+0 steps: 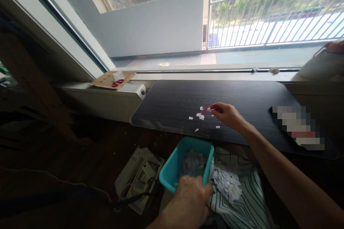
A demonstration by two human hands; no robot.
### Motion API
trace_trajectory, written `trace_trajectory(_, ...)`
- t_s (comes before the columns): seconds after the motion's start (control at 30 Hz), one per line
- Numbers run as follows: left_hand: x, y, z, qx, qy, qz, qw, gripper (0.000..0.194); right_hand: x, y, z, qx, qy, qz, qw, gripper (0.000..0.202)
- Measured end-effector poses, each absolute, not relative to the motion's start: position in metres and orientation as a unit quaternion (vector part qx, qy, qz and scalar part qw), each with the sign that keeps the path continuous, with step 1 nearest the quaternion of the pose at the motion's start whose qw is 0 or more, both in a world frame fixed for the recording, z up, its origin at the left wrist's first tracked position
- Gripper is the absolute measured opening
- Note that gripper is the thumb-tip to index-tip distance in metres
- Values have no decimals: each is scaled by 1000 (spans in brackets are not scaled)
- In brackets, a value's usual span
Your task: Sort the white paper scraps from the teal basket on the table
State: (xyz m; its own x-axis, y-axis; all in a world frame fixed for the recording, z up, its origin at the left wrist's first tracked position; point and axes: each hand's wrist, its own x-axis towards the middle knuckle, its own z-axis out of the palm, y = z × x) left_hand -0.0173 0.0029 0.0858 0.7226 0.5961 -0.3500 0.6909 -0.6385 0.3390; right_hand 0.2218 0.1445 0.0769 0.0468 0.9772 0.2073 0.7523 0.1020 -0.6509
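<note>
My left hand (188, 198) is closed on the near rim of a teal plastic bin (172, 161), below the table's front edge. Pale scraps (192, 161) lie inside the bin. Over the dark tabletop, my right hand (224, 112) is closed, thumb and fingers pinching a thin, see-through purple piece (206, 110) whose exact kind I cannot tell. Several small white paper scraps (200, 116) lie by and under that piece. More bits of paper are scattered closer to the table's edge. Beside the bin, a heap of paper scraps (227, 182) rests on a striped cloth (249, 200).
The dark table (172, 94) stands against a window. At its left, red-handled scissors (117, 83) lie on a brown envelope (104, 78) by a radiator (131, 89). A pixelated object (298, 127) lies at the right. A whitish device with a cord (146, 171) sits on the floor.
</note>
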Motion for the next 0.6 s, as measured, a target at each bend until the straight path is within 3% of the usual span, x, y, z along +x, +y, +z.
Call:
trace_trajectory(0.47, -19, 5, 83, 899, 360, -89, 233, 13, 230, 157, 71, -672, -646, 147, 331, 27)
trace_trajectory(0.6, -19, 4, 82, 902, 357, -88, 228, 13, 231, 156, 71, -649, -657, 197, 329, 27)
